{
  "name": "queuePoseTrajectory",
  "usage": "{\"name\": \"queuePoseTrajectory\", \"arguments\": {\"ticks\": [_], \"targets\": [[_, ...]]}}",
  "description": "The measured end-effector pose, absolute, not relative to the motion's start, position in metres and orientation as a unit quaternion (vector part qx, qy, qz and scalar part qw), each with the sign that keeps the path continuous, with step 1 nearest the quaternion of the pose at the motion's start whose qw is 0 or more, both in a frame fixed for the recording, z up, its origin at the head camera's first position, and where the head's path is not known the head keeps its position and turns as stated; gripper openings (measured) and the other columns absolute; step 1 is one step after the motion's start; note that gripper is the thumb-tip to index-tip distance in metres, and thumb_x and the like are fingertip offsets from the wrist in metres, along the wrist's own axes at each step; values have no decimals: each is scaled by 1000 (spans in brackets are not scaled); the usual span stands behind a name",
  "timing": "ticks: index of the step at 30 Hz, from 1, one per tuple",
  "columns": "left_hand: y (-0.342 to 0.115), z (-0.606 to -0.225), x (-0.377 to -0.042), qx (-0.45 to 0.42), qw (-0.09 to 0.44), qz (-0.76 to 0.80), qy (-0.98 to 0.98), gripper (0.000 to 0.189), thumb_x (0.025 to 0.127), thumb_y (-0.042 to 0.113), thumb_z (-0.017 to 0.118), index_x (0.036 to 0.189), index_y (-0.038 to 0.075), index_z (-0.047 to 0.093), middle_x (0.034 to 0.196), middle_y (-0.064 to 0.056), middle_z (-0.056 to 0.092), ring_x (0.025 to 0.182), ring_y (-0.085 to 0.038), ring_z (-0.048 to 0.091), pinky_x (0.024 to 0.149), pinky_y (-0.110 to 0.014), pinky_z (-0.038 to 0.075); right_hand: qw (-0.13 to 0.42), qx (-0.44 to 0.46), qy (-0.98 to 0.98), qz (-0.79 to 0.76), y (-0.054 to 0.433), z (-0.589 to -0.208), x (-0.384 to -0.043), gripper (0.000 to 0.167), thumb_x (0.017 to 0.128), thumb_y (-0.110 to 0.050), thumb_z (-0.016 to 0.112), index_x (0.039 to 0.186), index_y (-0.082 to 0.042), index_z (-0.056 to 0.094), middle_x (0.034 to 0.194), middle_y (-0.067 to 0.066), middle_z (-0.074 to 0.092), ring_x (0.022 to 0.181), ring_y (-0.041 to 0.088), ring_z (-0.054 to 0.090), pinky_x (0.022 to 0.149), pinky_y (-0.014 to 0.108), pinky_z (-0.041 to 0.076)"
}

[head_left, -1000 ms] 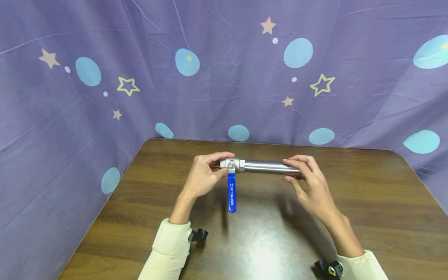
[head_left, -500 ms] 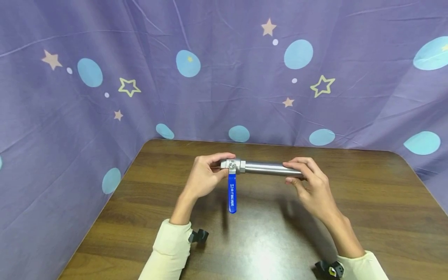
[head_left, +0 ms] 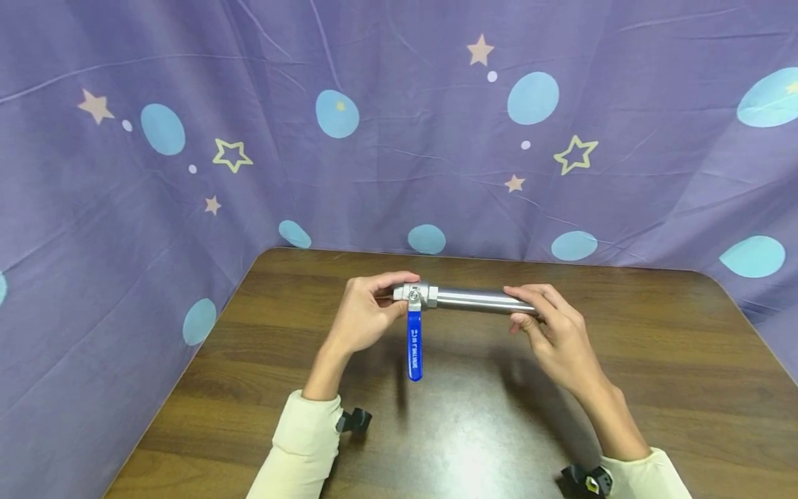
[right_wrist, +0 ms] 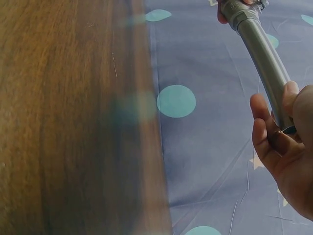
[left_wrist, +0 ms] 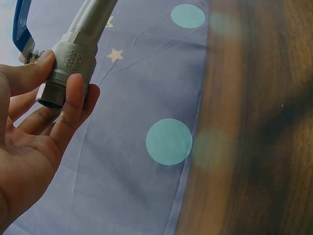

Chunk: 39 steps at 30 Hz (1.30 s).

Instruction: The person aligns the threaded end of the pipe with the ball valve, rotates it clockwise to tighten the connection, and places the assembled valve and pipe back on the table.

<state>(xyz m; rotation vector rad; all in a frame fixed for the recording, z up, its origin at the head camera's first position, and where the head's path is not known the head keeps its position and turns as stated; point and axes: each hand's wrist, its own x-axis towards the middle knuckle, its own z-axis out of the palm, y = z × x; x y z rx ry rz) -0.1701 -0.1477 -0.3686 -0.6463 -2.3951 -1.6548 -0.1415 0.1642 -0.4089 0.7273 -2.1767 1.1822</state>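
Observation:
My left hand (head_left: 364, 315) grips the silver body of a ball valve (head_left: 425, 294) at its left end, thumb in front and fingers behind. The valve's blue lever handle (head_left: 414, 346) points toward me, square to the pipe. From the valve's right side runs a straight, shiny steel pipe (head_left: 470, 299). Around the free right end of that pipe (right_wrist: 266, 63) my right hand (head_left: 561, 339) has its thumb and fingers. The joined pieces are held level above the table. In the left wrist view, raised markings show on the valve body (left_wrist: 73, 58), and its outer end faces my palm.
A brown wooden table (head_left: 280, 430) lies beneath both hands. Behind it and to its left hangs a purple curtain (head_left: 399, 187) with stars and blue spots. Black straps with small devices (head_left: 354, 420) sit at both wrists, over cream sleeves (head_left: 305, 430).
The fingers of my right hand have shifted slightly at the pipe's end, with the lower fingertips a little farther down. The valve, its handle and my left hand stay practically still.

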Motion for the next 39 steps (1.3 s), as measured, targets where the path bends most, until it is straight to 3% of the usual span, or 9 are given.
{"name": "queuePoseTrajectory", "arguments": {"ticks": [6,11,18,24,29,34,39], "targets": [[-147,-369,-171,-218,77,-555,-799,45,82,-16,74,125,-2,77,116,-23,80,88,-25,76,80,-39,69,295,280,-804,434,163,-408,-141,54,83,19,77,133,0,71,123,14,69,85,2,71,79,6,57],[-147,-369,-171,-218,81,-553,-800,45,82,-16,74,124,-1,77,112,-24,80,87,-23,76,78,-28,67,301,289,-805,423,165,-409,-141,62,79,17,83,136,-2,70,136,19,63,100,3,65,84,7,54],[-148,-369,-172,-219,86,-554,-798,44,82,-16,74,123,-1,78,112,-25,80,85,-15,74,77,-26,67,309,308,-788,434,165,-408,-142,62,75,22,83,132,-2,73,134,26,61,88,9,65,81,8,56],[-148,-367,-171,-217,82,-556,-798,43,83,-15,75,124,-1,77,113,-25,80,84,-13,74,76,-24,66,326,314,-778,435,163,-407,-143,59,73,24,83,126,-3,76,130,23,64,94,9,66,81,8,55],[-148,-368,-171,-217,79,-557,-798,44,82,-16,74,124,-1,77,115,-24,80,87,-23,77,77,-25,66,330,318,-770,444,162,-408,-144,58,73,28,79,124,0,76,125,22,66,90,5,69,78,9,58],[-148,-368,-171,-219,78,-558,-797,44,83,-16,74,124,-1,77,116,-24,80,86,-24,77,76,-29,67,329,315,-763,458,162,-409,-144,53,75,29,77,122,3,75,123,20,67,81,6,70,75,11,60],[-149,-368,-171,-218,78,-559,-796,44,82,-16,75,124,-1,77,115,-24,80,82,-13,74,73,-27,66,323,313,-761,468,162,-409,-145,53,75,30,76,122,4,75,122,19,68,78,7,70,71,12,61]]}}
